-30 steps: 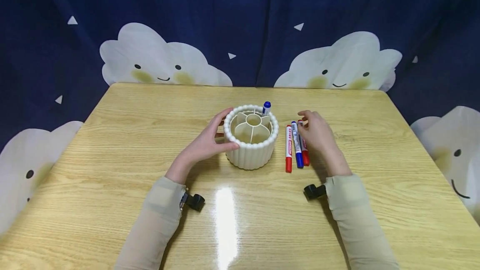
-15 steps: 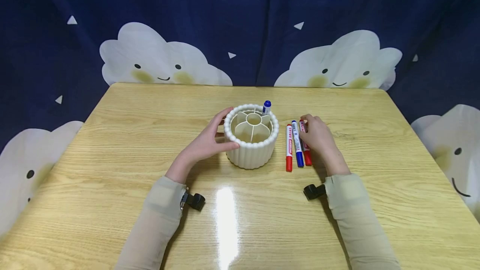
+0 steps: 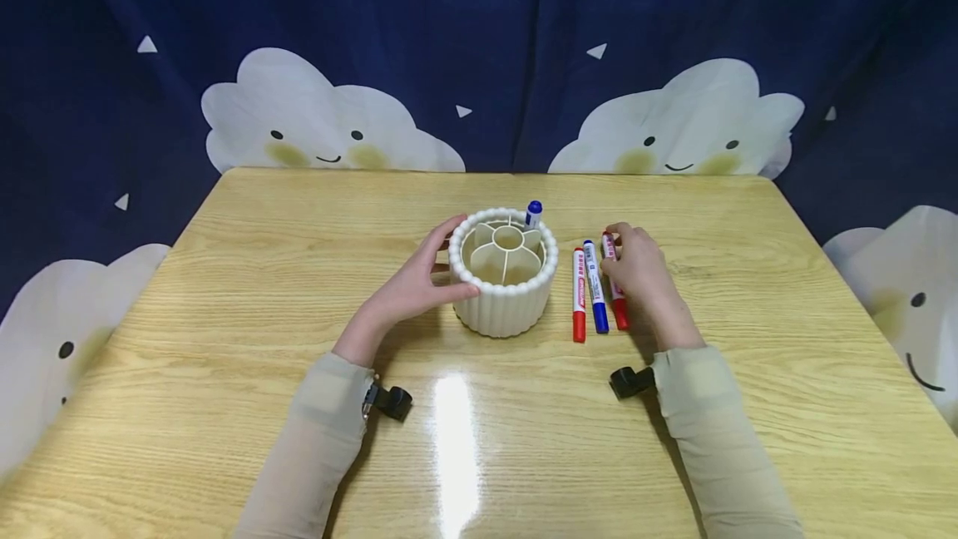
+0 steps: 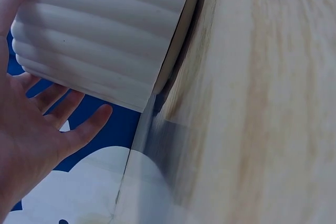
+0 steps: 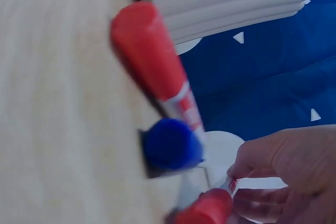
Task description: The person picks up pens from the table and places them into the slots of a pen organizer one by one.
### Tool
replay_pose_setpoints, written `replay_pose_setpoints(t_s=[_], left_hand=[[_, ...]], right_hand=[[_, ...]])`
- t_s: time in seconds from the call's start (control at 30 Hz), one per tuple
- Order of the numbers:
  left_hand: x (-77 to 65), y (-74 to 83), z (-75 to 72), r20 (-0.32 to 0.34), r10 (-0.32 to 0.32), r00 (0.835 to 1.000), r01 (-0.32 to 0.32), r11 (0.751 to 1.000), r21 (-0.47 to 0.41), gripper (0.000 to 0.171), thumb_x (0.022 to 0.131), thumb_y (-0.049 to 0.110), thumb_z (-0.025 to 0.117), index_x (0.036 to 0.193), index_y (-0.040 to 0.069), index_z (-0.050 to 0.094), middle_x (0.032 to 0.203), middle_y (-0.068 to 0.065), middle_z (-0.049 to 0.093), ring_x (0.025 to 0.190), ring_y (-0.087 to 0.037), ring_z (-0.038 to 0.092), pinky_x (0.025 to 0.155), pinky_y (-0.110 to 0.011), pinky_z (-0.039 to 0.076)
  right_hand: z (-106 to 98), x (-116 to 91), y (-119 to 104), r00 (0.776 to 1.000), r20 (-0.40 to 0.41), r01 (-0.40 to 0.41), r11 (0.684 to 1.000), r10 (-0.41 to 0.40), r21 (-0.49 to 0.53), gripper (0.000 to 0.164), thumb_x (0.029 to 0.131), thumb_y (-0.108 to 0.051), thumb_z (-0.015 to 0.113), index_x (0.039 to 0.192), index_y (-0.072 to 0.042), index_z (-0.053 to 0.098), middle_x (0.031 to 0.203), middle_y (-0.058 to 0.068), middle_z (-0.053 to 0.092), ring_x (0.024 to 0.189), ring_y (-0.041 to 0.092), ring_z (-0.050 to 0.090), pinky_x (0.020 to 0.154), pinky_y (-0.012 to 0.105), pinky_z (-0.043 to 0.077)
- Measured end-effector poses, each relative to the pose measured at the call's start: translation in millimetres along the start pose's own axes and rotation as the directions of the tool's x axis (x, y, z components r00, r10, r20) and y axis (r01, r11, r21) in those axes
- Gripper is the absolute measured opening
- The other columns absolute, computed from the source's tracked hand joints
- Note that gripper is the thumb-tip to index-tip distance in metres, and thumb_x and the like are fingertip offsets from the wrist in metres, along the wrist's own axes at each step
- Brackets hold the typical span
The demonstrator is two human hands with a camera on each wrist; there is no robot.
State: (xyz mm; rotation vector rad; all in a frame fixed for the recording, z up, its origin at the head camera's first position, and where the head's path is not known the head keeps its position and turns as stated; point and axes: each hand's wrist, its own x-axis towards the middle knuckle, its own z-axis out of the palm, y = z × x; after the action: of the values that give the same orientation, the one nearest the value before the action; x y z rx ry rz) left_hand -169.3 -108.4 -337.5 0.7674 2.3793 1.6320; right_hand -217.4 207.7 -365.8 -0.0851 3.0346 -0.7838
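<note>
A cream ribbed pen holder [image 3: 500,310] with inner dividers and a beaded rim stands on the table. My left hand [image 3: 407,283] grips its left side, thumb at the front rim and fingers round the back. In the left wrist view, that hand's fingers [image 4: 92,124] spread along the ribbed wall. One blue-capped marker [image 3: 533,214] stands upright in the back right compartment. To the right, my right hand [image 3: 642,269] pinches the far end of a red marker [image 3: 620,312]. Beside it lie a blue marker [image 3: 596,289] and another red marker [image 3: 579,294], caps toward me.
The wooden table [image 3: 299,206] reaches back to a dark blue curtain [image 3: 509,40] printed with smiling clouds. Black wrist cameras [image 3: 394,403] sit at both sleeves. A bright glare streak lies on the table in front of the holder.
The right hand has closed on the right-hand red marker, which has shifted slightly right, apart from the blue one, its far end a little higher. The left hand keeps its place on the pen holder.
</note>
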Motion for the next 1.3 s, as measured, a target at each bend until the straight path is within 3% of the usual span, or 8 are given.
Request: replay_pose_setpoints(t_s=[0.17,0.73,1.3], left_hand=[[0.2,-1.0,-1.1,0.000,0.002,1.000,-0.002,1.000,-0.002,0.088,0.076,0.012,0.071,0.145,0.010,0.016,0.145,-0.012,0.025,0.126,-0.031,0.032,0.099,-0.048,0.034],[-0.1,-0.8,-0.1,0.001,-0.001,1.000,0.001,1.000,-0.009,0.089,0.076,0.011,0.071,0.145,0.008,0.015,0.145,-0.012,0.024,0.127,-0.031,0.032,0.100,-0.049,0.034],[-1.0,1.9,-0.5,0.003,-0.010,1.000,0.010,1.000,-0.017,0.088,0.077,0.012,0.070,0.145,0.010,0.015,0.145,-0.012,0.023,0.125,-0.031,0.034,0.100,-0.047,0.034]], right_hand=[[-10,-3,-5,0.998,-0.046,0.042,0.999,-0.041,0.019,0.060,0.080,-0.006,0.054,0.135,0.003,0.033,0.112,0.026,0.050,0.089,0.034,0.053,0.068,0.040,0.049],[-30,-15,-24,0.980,-0.167,0.123,0.990,-0.111,0.062,0.060,0.076,-0.004,0.057,0.132,-0.003,0.038,0.104,0.021,0.047,0.090,0.034,0.051,0.070,0.042,0.047],[-40,-24,-40,0.910,-0.325,0.312,0.942,-0.258,0.125,0.050,0.077,0.000,0.055,0.126,-0.004,0.043,0.106,0.017,0.050,0.088,0.028,0.054,0.069,0.042,0.051]])
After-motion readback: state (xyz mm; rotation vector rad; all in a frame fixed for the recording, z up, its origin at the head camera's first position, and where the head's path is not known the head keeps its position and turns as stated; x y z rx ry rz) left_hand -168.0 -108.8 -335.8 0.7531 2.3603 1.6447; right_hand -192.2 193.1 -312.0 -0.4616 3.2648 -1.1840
